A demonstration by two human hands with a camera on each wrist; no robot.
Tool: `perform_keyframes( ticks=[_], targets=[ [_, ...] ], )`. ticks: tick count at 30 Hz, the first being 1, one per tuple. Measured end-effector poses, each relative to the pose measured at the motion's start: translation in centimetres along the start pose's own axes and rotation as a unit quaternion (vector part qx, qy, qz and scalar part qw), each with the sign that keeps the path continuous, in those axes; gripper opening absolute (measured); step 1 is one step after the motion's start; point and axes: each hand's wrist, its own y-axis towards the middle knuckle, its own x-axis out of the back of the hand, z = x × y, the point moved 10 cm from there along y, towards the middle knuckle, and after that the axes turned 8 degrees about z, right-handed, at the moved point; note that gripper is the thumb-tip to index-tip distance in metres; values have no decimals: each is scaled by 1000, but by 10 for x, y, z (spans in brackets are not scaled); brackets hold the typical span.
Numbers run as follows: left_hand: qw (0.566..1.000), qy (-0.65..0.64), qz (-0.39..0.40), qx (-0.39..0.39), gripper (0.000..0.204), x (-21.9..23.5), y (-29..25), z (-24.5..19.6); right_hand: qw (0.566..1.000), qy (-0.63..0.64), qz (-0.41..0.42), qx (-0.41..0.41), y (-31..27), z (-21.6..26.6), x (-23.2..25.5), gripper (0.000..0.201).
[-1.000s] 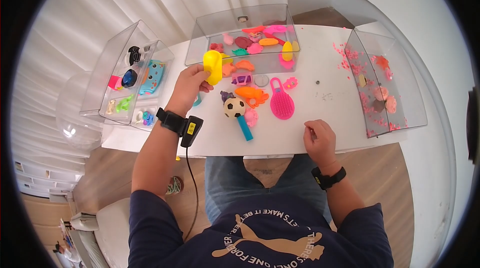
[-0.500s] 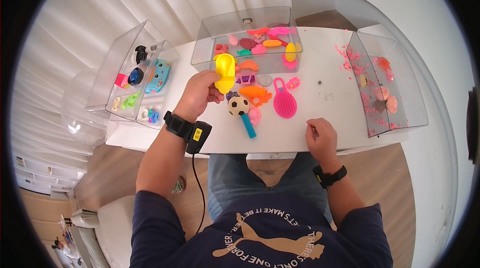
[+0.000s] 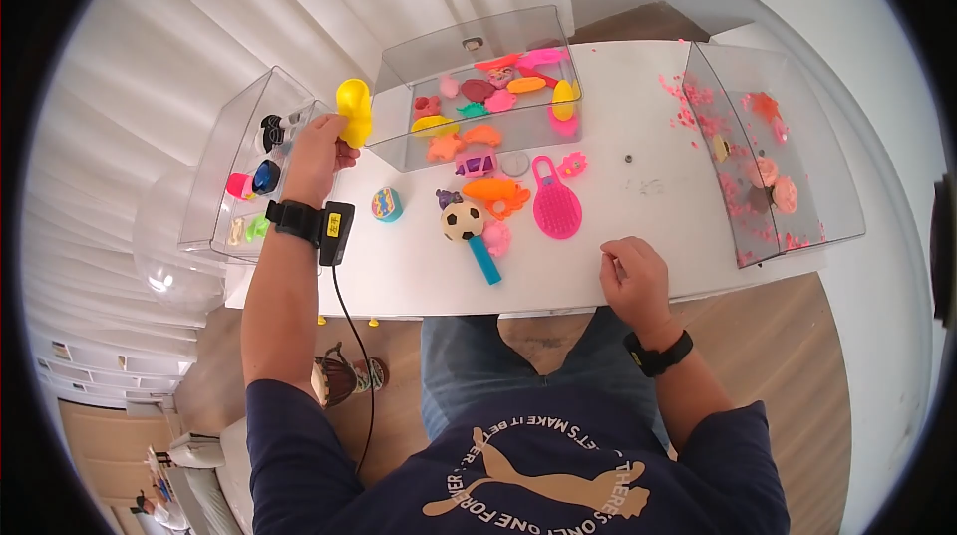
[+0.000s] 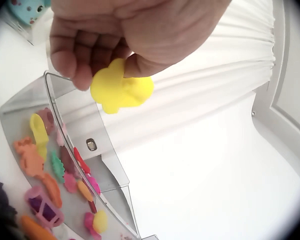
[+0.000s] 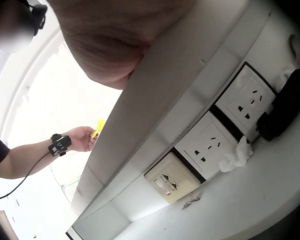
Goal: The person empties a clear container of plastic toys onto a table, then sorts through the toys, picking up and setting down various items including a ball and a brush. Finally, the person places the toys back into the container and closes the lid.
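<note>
In the head view my left hand (image 3: 319,156) pinches a yellow plastic toy piece (image 3: 354,111) with a lobed outline, held up between the left and middle clear bins. Thumb and fingers grip its edge in the left wrist view, where the yellow piece (image 4: 121,90) overlaps the bin's corner. My right hand (image 3: 638,281) rests at the table's front edge, fingers loosely curled around nothing. A soccer-ball toy with a blue handle (image 3: 482,259), a pink brush (image 3: 556,208) and orange toys (image 3: 490,198) lie between the hands.
The middle clear bin (image 3: 399,66) holds several colourful toys. A left bin (image 3: 204,211) contains small toys, and a right bin (image 3: 797,161) has pink flowers and petals. A small patterned blue toy (image 3: 386,204) lies near my left forearm, with a cable (image 3: 349,316) trailing below.
My left hand first moves a little right and towards me with the yellow piece, then swings left and away, nearer the left bin. The right hand stays at the table edge.
</note>
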Motion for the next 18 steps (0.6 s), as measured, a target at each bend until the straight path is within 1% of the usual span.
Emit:
perform_keyframes(
  ticks=[4,7,10,13,16,18],
  targets=[
    [997,-50,36,35,27,-16,7,3,1000,7,0,0,1,1,2,12],
    [996,-59,35,55,27,-22,13,8,1000,8,-1,-2,2,0,3,13],
    [996,-36,57,53,27,-25,27,12,1000,12,3,-11,0,-2,2,13],
    [997,4,64,49,26,-34,32,3,1000,13,3,-12,0,-2,3,13],
    [978,194,72,19,26,-44,36,-17,1000,10,5,-7,1,-1,2,13],
    [972,225,71,10,26,-45,41,-20,1000,10,6,-6,1,-1,2,14]
  ],
)
